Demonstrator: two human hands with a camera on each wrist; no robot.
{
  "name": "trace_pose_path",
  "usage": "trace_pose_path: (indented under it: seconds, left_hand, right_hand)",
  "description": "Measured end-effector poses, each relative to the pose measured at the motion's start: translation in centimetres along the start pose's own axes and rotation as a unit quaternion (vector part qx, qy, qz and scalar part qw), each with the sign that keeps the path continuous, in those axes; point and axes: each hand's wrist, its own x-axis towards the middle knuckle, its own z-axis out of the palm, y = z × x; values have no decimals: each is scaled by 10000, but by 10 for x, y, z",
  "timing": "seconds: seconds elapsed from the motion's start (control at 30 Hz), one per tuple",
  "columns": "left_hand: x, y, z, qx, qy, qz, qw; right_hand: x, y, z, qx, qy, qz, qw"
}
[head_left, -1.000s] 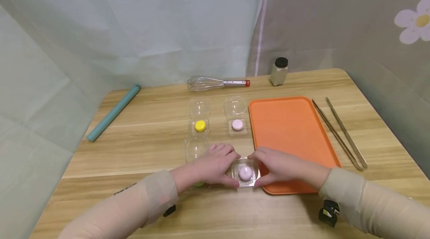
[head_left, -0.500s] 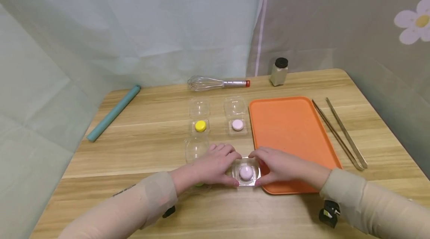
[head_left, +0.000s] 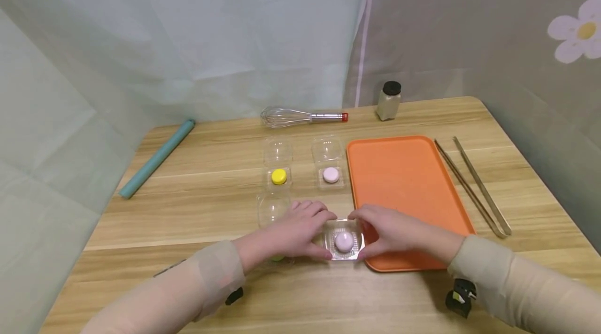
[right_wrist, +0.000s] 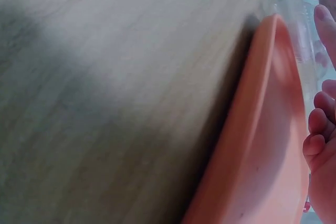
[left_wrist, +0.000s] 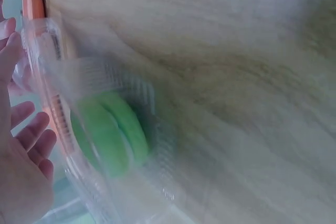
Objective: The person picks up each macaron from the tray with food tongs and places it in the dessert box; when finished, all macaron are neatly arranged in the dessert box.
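Observation:
A clear plastic box [head_left: 332, 228] with a lilac macaron [head_left: 344, 241] inside sits at the tray's left edge, its lid apparently folded over. My left hand [head_left: 300, 230] holds its left side, thumb at the near corner and index finger at the far one. On the opposite side my right hand [head_left: 387, 229] holds it the same way. A green macaron [left_wrist: 109, 135] in another clear box shows close up in the left wrist view; my left forearm mostly hides it from the head view. The right wrist view catches only part of my right hand [right_wrist: 323, 140], over the tray.
Behind stand two open clear boxes with a yellow macaron [head_left: 279, 176] and a pale pink macaron [head_left: 331, 175]. The orange tray [head_left: 399, 172] lies right, beside metal tongs [head_left: 471, 188]. A whisk [head_left: 302, 117], a jar [head_left: 389, 102] and a teal roll [head_left: 157, 159] line the back and left.
The box with the lilac macaron has shifted very slightly right relative to the table. Both hands keep nearly the same pose at its sides.

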Motion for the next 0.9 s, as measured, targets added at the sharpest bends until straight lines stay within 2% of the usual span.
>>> trace_pose_path:
  seconds: [0.2, 0.5, 0.7, 0.9]
  left_hand:
    - [-5, -5, -6, 17, 36, -67, 10000]
    - [-15, -17, -13, -172, 137, -359, 9991]
    - [-25, -32, -15, -206, 346, -605, 9974]
    - [-39, -49, -14, -428, 535, -838, 9941]
  right_hand:
    - [5, -3, -9, 174, 5, 113, 9998]
    - [23, -12, -19, 171, 73, 140, 9997]
    - [43, -19, -23, 139, 177, -44, 9997]
    - [69, -29, -27, 72, -6, 35, 10000]
